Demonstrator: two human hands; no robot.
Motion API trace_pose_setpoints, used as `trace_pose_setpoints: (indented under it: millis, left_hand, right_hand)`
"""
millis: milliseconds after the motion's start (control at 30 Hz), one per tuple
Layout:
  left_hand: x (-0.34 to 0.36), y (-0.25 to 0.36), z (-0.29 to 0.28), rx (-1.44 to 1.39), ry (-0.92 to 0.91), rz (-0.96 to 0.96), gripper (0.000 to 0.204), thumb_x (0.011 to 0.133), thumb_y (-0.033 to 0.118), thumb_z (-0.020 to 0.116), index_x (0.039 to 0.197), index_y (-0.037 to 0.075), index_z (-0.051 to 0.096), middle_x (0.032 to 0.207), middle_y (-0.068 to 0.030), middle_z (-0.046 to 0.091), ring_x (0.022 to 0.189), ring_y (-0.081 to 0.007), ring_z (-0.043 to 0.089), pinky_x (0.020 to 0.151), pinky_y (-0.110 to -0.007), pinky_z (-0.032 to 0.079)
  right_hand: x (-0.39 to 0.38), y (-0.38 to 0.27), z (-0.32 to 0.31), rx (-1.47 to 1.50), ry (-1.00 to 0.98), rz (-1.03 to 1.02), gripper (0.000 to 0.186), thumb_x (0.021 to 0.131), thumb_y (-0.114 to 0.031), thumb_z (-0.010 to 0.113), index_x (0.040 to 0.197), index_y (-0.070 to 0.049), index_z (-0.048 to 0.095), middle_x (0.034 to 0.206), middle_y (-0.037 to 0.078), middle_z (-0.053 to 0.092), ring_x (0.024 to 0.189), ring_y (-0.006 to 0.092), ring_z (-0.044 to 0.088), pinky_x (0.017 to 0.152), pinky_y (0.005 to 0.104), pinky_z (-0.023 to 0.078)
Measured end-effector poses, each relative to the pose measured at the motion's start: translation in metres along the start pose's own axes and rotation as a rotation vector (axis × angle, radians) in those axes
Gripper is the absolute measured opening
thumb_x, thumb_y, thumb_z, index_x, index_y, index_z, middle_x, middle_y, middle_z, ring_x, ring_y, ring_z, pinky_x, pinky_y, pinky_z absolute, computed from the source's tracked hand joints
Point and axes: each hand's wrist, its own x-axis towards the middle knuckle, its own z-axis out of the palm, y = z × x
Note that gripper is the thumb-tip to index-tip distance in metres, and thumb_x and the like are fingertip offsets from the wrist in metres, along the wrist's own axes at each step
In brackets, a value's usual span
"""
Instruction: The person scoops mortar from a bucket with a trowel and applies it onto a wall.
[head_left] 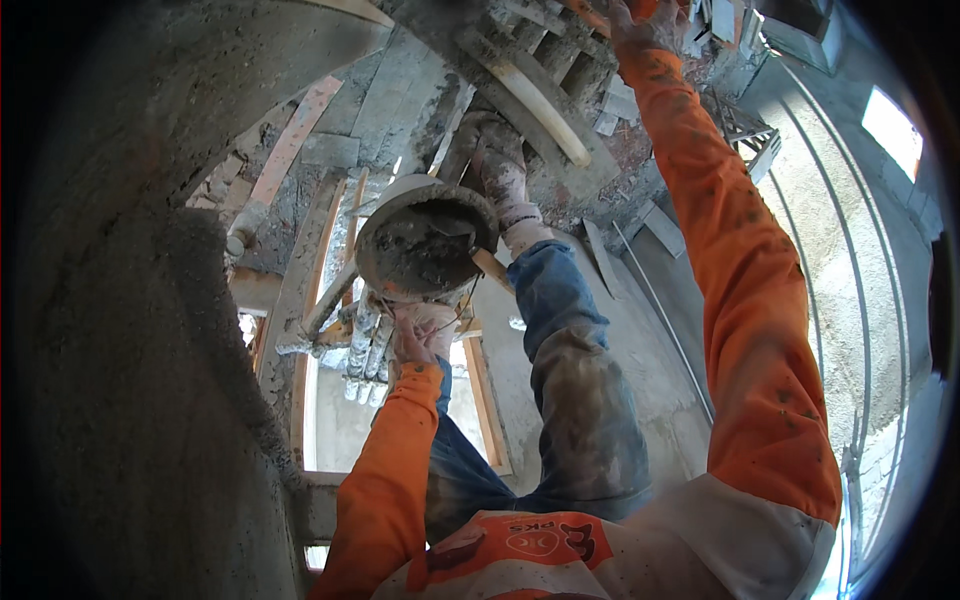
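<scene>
A grimy bucket (425, 245) of grey mortar sits in the middle, tilted slightly, with a wooden handle (491, 268) jutting from its right side. My left hand (417, 338) is below the bucket, fingers curled on its thin wire handle. At the top edge, my right hand (645, 28) is stretched out, gripping something orange-red that is cut off and unclear. My jeans-covered right leg (570, 360) extends beside the bucket, with a mortar-caked foot on the debris above it.
A rough concrete wall (120, 380) rises at left. Boards (290, 140), pipes (365, 350) and rubble surround the bucket. An opening framed in timber (488, 420) shows a lower level beneath me. A long curved board (540, 110) lies ahead; a pale wall with rails (830, 300) stands at right.
</scene>
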Motion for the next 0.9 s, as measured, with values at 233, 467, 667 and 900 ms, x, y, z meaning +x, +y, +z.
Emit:
trace_pose_setpoints:
  millis: [233,467,667,900]
  left_hand:
    - [-0.023,-0.013,0.007,-0.199,-0.318,0.063,0.038,0.082,0.041,0.048,0.061,0.011,0.038,0.049,0.0009,0.031,0.049,-0.0156,0.043,0.074,-0.039,0.044]
    - [-0.086,0.075,0.047,-0.339,-0.133,-0.014,0.047,0.082,0.041,0.049,0.049,0.015,0.028,0.047,0.0015,0.026,0.045,-0.0146,0.034,0.060,-0.033,0.041]
    - [-0.160,0.113,-0.004,-0.453,-0.215,-0.060,0.047,0.084,0.040,0.044,0.048,0.015,0.028,0.042,0.0016,0.024,0.042,-0.0144,0.028,0.057,-0.034,0.037]
    - [-0.333,0.157,-0.081,-0.492,-0.219,-0.121,0.047,0.086,0.037,0.039,0.047,0.014,0.028,0.042,-0.0015,0.029,0.045,-0.0187,0.037,0.064,-0.038,0.042]
  right_hand:
    - [-0.293,-0.026,0.017,-0.287,-1.330,0.151,0.038,0.070,-0.026,0.054,0.102,-0.006,0.051,0.078,0.016,0.058,0.073,0.0290,0.058,0.069,0.0387,0.045]
    - [-0.389,-0.038,0.038,-0.500,-1.212,0.107,0.040,0.080,-0.022,0.040,0.117,-0.009,0.033,0.099,0.016,0.049,0.088,0.0366,0.053,0.079,0.0425,0.040]
    - [-0.341,-0.120,-0.079,-0.249,-1.267,0.119,0.038,0.074,-0.018,0.046,0.110,-0.008,0.037,0.102,0.018,0.049,0.092,0.0352,0.052,0.077,0.0422,0.042]
    - [-0.284,-0.197,-0.225,-0.193,-1.544,-0.108,0.052,0.071,-0.023,0.050,0.118,-0.004,0.036,0.099,0.021,0.052,0.090,0.0272,0.053,0.070,0.0385,0.045]
